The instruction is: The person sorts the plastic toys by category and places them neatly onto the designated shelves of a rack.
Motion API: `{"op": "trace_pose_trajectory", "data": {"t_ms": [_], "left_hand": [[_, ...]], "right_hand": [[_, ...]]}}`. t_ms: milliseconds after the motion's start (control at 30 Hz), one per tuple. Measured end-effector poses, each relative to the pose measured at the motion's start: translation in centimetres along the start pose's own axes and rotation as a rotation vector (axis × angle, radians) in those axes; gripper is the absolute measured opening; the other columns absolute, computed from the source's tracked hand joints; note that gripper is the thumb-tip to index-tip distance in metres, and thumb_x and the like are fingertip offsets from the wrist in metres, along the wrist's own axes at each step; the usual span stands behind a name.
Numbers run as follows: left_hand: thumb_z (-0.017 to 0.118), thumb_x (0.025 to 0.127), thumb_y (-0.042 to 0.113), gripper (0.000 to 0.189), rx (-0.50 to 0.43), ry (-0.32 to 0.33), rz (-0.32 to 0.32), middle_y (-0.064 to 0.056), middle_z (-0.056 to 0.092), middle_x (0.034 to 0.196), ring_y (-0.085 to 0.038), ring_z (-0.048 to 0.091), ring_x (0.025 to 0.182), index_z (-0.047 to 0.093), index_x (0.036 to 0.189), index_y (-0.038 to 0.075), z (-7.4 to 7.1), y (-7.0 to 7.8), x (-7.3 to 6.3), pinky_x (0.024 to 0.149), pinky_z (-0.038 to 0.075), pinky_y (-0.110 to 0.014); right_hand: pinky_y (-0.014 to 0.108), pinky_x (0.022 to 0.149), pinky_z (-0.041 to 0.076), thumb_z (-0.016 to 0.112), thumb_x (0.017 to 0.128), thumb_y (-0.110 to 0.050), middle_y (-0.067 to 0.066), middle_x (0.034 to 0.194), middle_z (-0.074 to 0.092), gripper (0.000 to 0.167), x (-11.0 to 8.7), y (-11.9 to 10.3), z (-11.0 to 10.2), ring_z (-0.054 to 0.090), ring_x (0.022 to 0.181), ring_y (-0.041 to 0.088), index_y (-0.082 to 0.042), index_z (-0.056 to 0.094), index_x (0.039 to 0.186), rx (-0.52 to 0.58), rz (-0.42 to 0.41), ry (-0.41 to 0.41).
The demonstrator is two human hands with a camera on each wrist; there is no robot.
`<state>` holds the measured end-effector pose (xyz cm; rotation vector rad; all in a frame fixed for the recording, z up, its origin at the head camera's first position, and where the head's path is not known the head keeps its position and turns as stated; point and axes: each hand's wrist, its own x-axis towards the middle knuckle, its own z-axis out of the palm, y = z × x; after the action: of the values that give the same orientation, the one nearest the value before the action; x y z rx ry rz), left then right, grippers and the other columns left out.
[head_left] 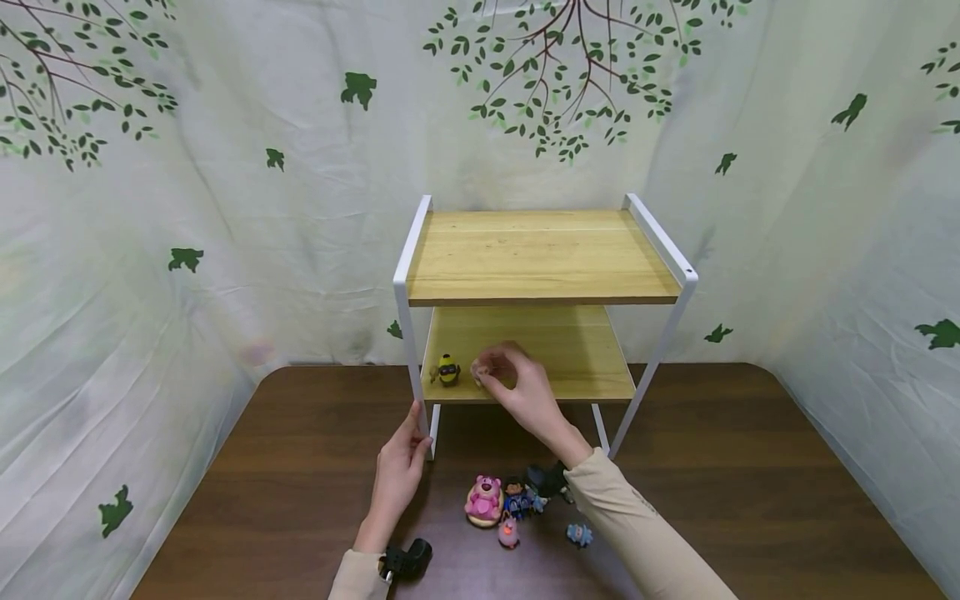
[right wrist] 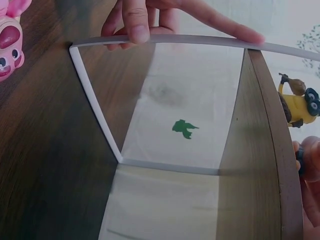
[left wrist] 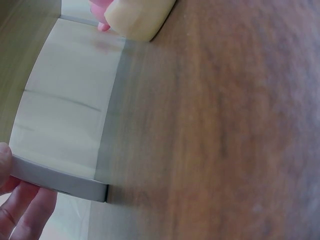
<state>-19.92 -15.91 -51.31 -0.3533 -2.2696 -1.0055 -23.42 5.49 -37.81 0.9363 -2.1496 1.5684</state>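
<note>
A two-tier rack with wooden boards and a white frame (head_left: 677,337) stands on the table. My left hand (head_left: 400,467) grips its front left leg (left wrist: 60,184), thumb on one side and fingers on the other. Over the lower board (head_left: 558,354), my right hand (head_left: 528,400) pinches a small figurine (head_left: 479,372), mostly hidden by the fingers. A yellow minion figurine (head_left: 447,370) stands on that board to the left of my right hand. In the right wrist view, the minion shows beside my right fingertips (right wrist: 312,157), which partly cover something dark.
In front of the rack, a pink bear figurine (head_left: 484,500), a dark-haired figurine (head_left: 515,498), a small pink figurine (head_left: 508,533) and a blue one (head_left: 579,535) are on the brown table (head_left: 735,500). A black figurine (head_left: 546,480) is near my right sleeve. Leaf-printed cloth (head_left: 315,275) surrounds the table.
</note>
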Motion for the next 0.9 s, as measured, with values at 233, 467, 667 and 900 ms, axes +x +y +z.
{"op": "trace_pose_trajectory", "data": {"t_ms": [233, 467, 667, 900], "left_hand": [[0.071, 0.079, -0.012, 0.094, 0.003, -0.001, -0.003, -0.006, 0.059, 0.08, -0.014, 0.053, 0.066, 0.028, 0.152, 0.03, -0.1, 0.2, -0.1, 0.06, 0.051, -0.032], [0.07, 0.079, -0.012, 0.093, -0.01, -0.013, -0.029, -0.005, 0.059, 0.08, -0.014, 0.052, 0.066, 0.028, 0.151, 0.03, -0.1, 0.4, -0.4, 0.06, 0.051, -0.031], [0.07, 0.079, -0.012, 0.096, 0.005, 0.003, -0.01, -0.003, 0.058, 0.078, -0.012, 0.052, 0.066, 0.026, 0.152, 0.033, -0.1, 0.5, -0.6, 0.059, 0.049, -0.031], [0.07, 0.08, -0.011, 0.096, 0.005, 0.001, -0.024, -0.002, 0.057, 0.078, -0.012, 0.051, 0.066, 0.026, 0.151, 0.035, -0.2, 0.7, -0.7, 0.058, 0.048, -0.031]], "right_hand": [[0.037, 0.078, 0.052, 0.068, 0.086, 0.004, 0.014, 0.1, 0.065, 0.024, 0.0, 1.6, 0.3, 0.065, 0.091, 0.026, 0.002, 0.061, 0.108, -0.005, 0.01, 0.011], [0.027, 0.077, 0.052, 0.069, 0.084, 0.006, 0.01, 0.098, 0.064, 0.024, 0.0, 1.6, 0.5, 0.064, 0.09, 0.022, 0.0, 0.06, 0.105, -0.045, -0.024, 0.015], [0.024, 0.075, 0.052, 0.069, 0.084, 0.004, 0.008, 0.097, 0.063, 0.021, -0.2, 1.6, 0.6, 0.065, 0.087, 0.019, -0.001, 0.06, 0.103, -0.104, -0.046, 0.019], [0.024, 0.076, 0.052, 0.069, 0.084, 0.005, 0.009, 0.098, 0.062, 0.022, -0.4, 1.4, 0.4, 0.064, 0.087, 0.02, 0.0, 0.06, 0.104, -0.094, -0.032, 0.012]]}}
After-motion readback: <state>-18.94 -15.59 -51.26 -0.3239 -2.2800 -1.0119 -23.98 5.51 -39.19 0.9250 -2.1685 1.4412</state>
